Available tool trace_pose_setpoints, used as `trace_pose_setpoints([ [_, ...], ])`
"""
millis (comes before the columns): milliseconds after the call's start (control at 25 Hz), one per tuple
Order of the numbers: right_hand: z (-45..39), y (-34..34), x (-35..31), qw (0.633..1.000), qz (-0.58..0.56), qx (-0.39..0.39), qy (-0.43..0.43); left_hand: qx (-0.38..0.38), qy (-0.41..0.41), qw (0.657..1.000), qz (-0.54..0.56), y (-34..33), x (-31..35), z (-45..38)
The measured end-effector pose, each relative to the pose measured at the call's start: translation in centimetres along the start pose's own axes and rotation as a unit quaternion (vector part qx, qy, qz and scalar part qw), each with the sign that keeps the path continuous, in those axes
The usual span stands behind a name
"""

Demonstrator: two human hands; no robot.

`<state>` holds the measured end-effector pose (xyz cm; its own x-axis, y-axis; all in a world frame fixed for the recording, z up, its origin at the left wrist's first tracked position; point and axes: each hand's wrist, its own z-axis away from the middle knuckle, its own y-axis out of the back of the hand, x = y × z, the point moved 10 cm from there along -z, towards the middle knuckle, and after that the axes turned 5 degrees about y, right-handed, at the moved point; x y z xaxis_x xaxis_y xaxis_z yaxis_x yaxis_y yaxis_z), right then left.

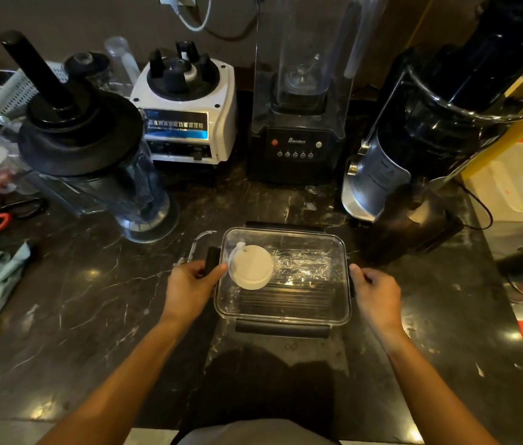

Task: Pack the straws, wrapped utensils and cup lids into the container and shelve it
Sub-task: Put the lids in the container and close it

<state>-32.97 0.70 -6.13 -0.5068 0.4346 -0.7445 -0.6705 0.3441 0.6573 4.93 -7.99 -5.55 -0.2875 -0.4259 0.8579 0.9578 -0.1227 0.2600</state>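
Here the left hand (194,284) and right hand (374,293) grip the end clasps of a clear, lidded rectangular container (282,311). Inside, a round white cup lid (251,267) shows plainly. Crinkly wrapped contents beside it are hard to identify.

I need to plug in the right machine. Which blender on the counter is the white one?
The white blender base with the blue label, second from the left at the back. It carries no jar; the black Blenders unit beside it has a clear enclosure.

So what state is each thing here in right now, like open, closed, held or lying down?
Container: lid on, cup lid and crinkly wrapped items inside.
Cup lid: lying flat inside, left end.
Left hand: gripping the left latch.
Right hand: gripping the right edge.
Blender jug: tipped over on the counter.
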Motion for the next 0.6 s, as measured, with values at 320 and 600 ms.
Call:
trace_pose_setpoints([
  [320,0.4,-1.4,1.5,0.993,-0.108,-0.043,-0.023,-0.005,0.009,0.999,0.051,0.7,-2.7,-0.9],
  [600,0.5,-2.0,1.1,0.977,-0.178,-0.081,-0.083,-0.035,-0.003,0.999,0.009,0.0,-1.8,-0.7],
])
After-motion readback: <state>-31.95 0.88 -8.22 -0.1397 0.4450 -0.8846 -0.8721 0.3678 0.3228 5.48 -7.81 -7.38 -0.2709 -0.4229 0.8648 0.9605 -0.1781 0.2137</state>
